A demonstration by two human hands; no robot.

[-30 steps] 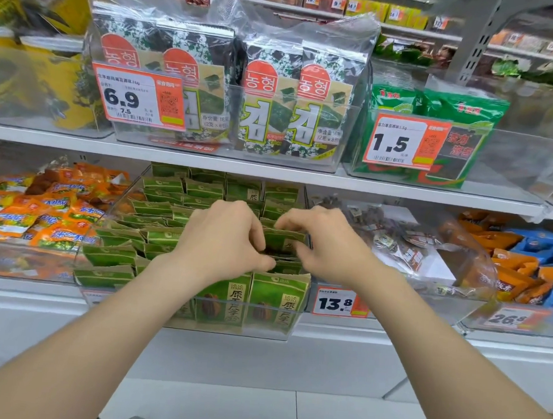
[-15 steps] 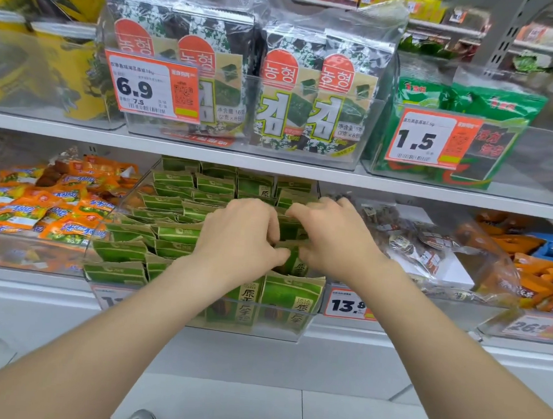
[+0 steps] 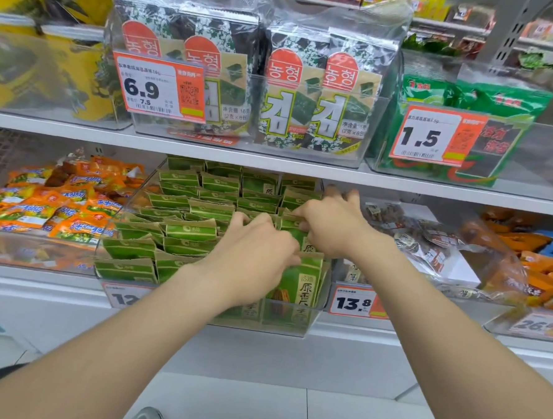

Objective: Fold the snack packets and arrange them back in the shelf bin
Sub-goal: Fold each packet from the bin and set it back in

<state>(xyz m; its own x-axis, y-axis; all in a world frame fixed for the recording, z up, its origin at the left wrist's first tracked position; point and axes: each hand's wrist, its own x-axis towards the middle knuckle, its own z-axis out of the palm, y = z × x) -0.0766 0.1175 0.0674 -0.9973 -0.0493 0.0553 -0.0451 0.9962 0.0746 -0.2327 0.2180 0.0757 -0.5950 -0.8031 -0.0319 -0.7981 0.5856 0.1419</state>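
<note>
Snack packets [image 3: 189, 230] in green wrappers fill a clear shelf bin [image 3: 307, 326] on the lower shelf. One green packet [image 3: 294, 234] near the front right is pinched between the curled fingers of the left hand [image 3: 253, 253] and right hand [image 3: 332, 227]. Front packets read "原香". Price tags show 13.8 [image 3: 353, 303], 6.9 [image 3: 146, 88] and 1.5 [image 3: 425, 137].

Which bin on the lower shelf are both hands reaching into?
The middle bin, holding green packets; left hand and right hand are in it, not the orange-packet bin beside it.
</note>
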